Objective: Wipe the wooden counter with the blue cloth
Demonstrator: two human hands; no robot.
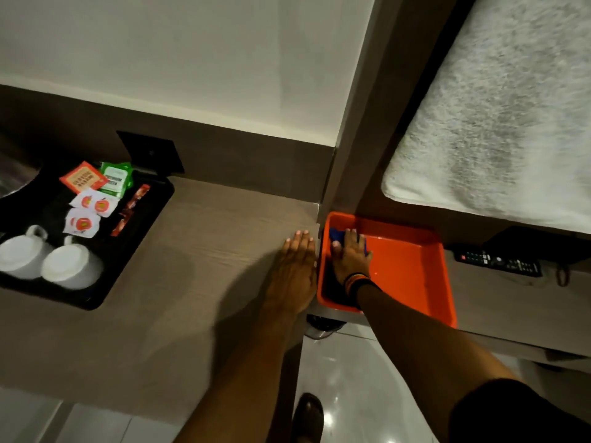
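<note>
The wooden counter (198, 266) fills the left and middle of the head view. My left hand (295, 266) lies flat on its right edge, fingers together and extended, holding nothing. Just right of the counter sits an orange tray (412, 270) on a lower shelf. My right hand (350, 255) is inside the tray's left part, pressed down on the blue cloth (337, 234), which shows only as a small blue patch past my fingers. Most of the cloth is hidden under the hand.
A black tray (144, 215) at the counter's left holds two upturned white cups (72, 265) and several sachets (92, 203). A black wall socket (150, 151) sits behind it. A remote control (499, 262) lies right of the orange tray, below a white towel (499, 123). Tiled floor lies below.
</note>
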